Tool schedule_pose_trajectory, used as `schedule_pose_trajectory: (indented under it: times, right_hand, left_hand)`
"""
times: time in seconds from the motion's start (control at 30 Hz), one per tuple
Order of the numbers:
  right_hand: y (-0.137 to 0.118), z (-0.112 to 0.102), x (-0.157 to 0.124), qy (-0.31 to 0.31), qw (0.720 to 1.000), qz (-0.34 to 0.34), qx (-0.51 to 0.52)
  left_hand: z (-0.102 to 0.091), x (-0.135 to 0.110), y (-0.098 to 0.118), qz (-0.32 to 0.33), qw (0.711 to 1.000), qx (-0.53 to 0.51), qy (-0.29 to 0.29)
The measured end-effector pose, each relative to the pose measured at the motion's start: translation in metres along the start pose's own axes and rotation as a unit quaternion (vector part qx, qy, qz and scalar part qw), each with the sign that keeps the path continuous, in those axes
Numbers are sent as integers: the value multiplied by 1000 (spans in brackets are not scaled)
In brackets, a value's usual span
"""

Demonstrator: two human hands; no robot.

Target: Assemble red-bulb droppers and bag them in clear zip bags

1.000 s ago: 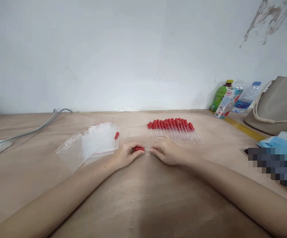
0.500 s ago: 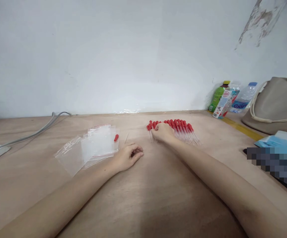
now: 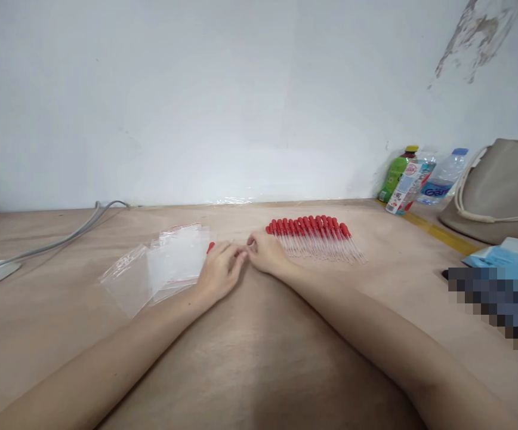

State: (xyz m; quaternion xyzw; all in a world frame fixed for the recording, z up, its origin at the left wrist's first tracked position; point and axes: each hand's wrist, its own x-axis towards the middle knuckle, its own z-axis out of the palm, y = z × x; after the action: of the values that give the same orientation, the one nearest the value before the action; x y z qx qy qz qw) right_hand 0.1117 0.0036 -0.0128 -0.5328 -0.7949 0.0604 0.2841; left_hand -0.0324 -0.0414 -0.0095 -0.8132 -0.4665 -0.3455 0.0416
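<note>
My left hand [image 3: 220, 269] and my right hand [image 3: 267, 253] meet fingertip to fingertip on the wooden table [image 3: 259, 358], between the bags and the droppers. Both hands have their fingers drawn together in a pinch. What they pinch is too small to make out. A loose red rubber bulb [image 3: 210, 246] lies just beyond my left hand's fingers, at the edge of a pile of clear zip bags [image 3: 160, 263]. A neat row of several red-capped glass droppers [image 3: 315, 236] lies to the right of my right hand.
A grey cable [image 3: 62, 236] runs along the back left. At the back right stand a green bottle [image 3: 395, 173] and water bottles [image 3: 442, 176]. Beside them sit a beige bag [image 3: 505, 191] and blue packets [image 3: 505, 254].
My right hand has come back left from the dropper row. My left hand has moved forward towards the red bulb, and the two now meet. The dropper held a second ago is out of my hands.
</note>
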Motion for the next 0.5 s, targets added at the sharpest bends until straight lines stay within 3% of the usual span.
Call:
schedule_pose_trajectory:
  times: [0.13, 0.23, 0.4, 0.5]
  right_hand:
    - [-17, 23, 6, -11, 996, -72, 44]
    - [-20, 30, 10, -35, 995, -85, 31]
    - [-21, 24, 15, -87, 996, -26, 20]
    - [-23, 15, 15, -106, 994, 18, 4]
  left_hand:
    - [-8, 8, -33, -38, 986, 153, 50]
    - [-9, 8, -54, -57, 973, 223, 24]
    - [-4, 6, -60, -113, 973, 190, -59]
    - [-4, 6, -57, -123, 978, 160, -52]
